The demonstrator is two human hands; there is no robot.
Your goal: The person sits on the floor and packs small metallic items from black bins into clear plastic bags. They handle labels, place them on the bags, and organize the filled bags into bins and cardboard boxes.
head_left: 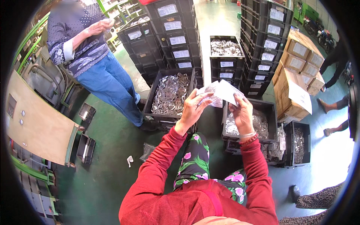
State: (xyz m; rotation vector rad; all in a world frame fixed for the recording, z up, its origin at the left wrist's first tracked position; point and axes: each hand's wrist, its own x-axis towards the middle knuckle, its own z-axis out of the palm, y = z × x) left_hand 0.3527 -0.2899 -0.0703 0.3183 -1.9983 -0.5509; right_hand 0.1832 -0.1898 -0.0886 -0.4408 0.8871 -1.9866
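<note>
Papers (pixel 227 91) are pinched in my left hand (pixel 193 108) and right hand (pixel 243 114), both closed on their edges, up near the bins (pixel 247 139); if either grip loosens, one could slip among the metal parts (pixel 168 95).

Looking down and forward from the wearer's head through wide fisheye; near left hand (pixel 192 108) and right hand (pixel 242 115), floor (pixel 101 180) farther off.

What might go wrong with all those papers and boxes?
The white papers, held loosely fanned between the left hand and right hand, might slip and scatter. Some could land among the metal pieces in the open crate nearby. And the tall stack of black crates might wobble if someone bumped it.
</note>
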